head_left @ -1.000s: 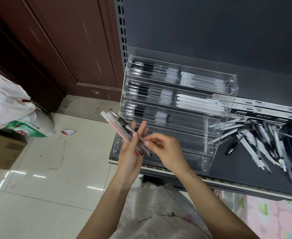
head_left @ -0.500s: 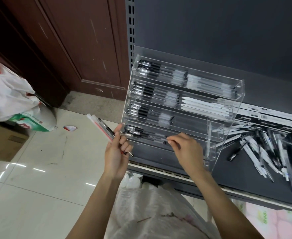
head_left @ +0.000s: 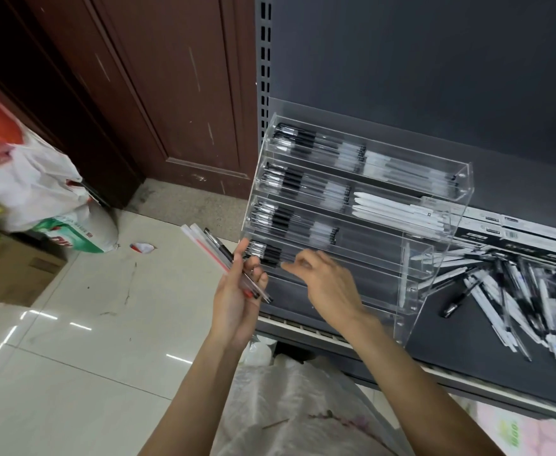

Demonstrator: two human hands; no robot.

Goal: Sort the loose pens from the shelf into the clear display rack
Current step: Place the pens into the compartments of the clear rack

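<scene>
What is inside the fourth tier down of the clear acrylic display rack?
In the clear acrylic display rack, that tier holds a few black-capped clear pens at its left end. The right hand covers the middle; its right part looks bare.

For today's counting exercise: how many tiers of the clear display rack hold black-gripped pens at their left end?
4: the top tier, second tier, third tier and fourth tier, this last beside the right hand. That hand partly hides the tier below.
</scene>
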